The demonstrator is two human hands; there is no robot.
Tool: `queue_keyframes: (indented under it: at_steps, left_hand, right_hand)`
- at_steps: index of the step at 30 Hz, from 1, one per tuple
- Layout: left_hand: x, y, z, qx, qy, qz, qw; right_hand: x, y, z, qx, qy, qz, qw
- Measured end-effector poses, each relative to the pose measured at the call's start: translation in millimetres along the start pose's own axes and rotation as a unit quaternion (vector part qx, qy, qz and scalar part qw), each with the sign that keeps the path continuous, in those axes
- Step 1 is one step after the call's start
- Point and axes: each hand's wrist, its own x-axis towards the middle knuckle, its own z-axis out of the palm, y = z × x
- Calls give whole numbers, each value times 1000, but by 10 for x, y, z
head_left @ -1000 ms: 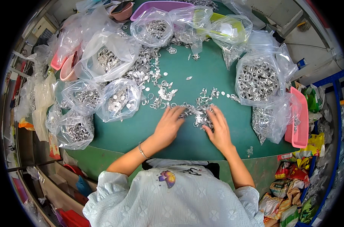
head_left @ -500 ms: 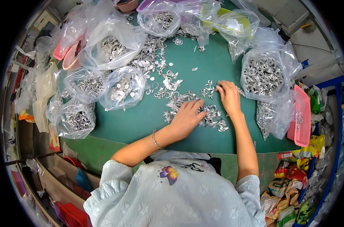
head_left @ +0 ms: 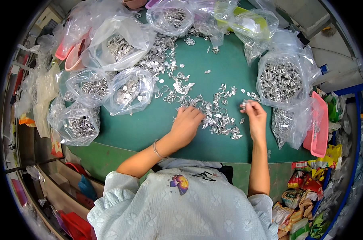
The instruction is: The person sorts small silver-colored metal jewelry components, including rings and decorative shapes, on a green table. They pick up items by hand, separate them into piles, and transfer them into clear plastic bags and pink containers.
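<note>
A loose pile of small silvery metal pieces point(head_left: 219, 120), some ring-shaped and some like leaves or flowers, lies on the green tabletop point(head_left: 213, 82). At the pile's left edge, my left hand point(head_left: 186, 127) rests palm down, its bent fingers slightly apart and their tips among the pieces. My right hand point(head_left: 256, 119) is raised at the pile's right side. Its thumb and fingers pinch a small silvery metal piece point(head_left: 243, 105), whose exact shape is too small to make out. A few more pieces lie just beyond that hand.
Open clear bags of metal pieces stand to the left point(head_left: 127, 94) and right point(head_left: 280, 82). A larger heap point(head_left: 159, 54) spreads between bags at the far left. At the right edge is a pink tray point(head_left: 318, 124). A yellow-green basket point(head_left: 249, 20) sits at the back.
My right hand has drawn back toward me and rightward, now pinching a small piece. My left hand has slid left across the pile, uncovering its middle.
</note>
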Motion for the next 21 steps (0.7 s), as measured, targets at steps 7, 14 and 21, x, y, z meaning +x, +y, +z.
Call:
queue_keyframes:
  at_steps: [7, 14, 21]
  left_hand:
    - [-93, 15, -170, -356, 96, -208, 906]
    - [-289, 25, -245, -758, 8, -361, 543]
    - [-457, 91, -213, -831, -22, -313, 460]
  right_hand:
    - [-65, -165, 12, 410, -97, 161, 892]
    - [-114, -242, 511, -376, -50, -70, 923]
    - [-71, -128, 468, -477, -4, -166, 863]
